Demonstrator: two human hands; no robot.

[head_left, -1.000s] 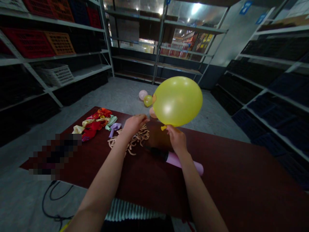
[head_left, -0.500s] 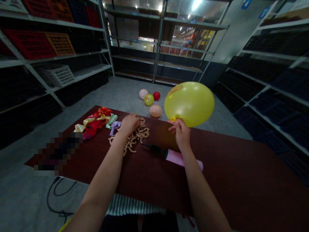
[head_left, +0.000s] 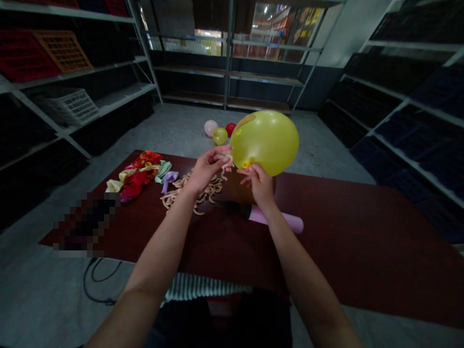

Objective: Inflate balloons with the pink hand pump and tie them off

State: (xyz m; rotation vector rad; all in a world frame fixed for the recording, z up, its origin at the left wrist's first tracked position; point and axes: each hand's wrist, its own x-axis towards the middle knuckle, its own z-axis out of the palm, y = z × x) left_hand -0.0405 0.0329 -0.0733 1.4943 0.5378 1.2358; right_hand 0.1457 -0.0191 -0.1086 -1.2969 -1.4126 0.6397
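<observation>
An inflated yellow balloon is pinched at its neck by my right hand, its rolled yellow mouth poking out beside my fingertips. My left hand is just left of the balloon, thumb and fingers closed on a beige curly band that dangles from them. Beneath my left hand, a pile of similar beige curly bands lies on the dark red-brown table. A pink balloon pump with a black nozzle end rests on the table below my right hand, partly covered by my wrist.
Deflated balloons in several colours lie at the table's left, with a lilac one beside the bands. Inflated pink, yellow and red balloons sit on the floor beyond. Shelves with crates surround the table.
My left hand has lifted from the pile with a beige curly band and come over to the balloon. My right hand still grips the balloon's neck. The view has tilted down somewhat.
</observation>
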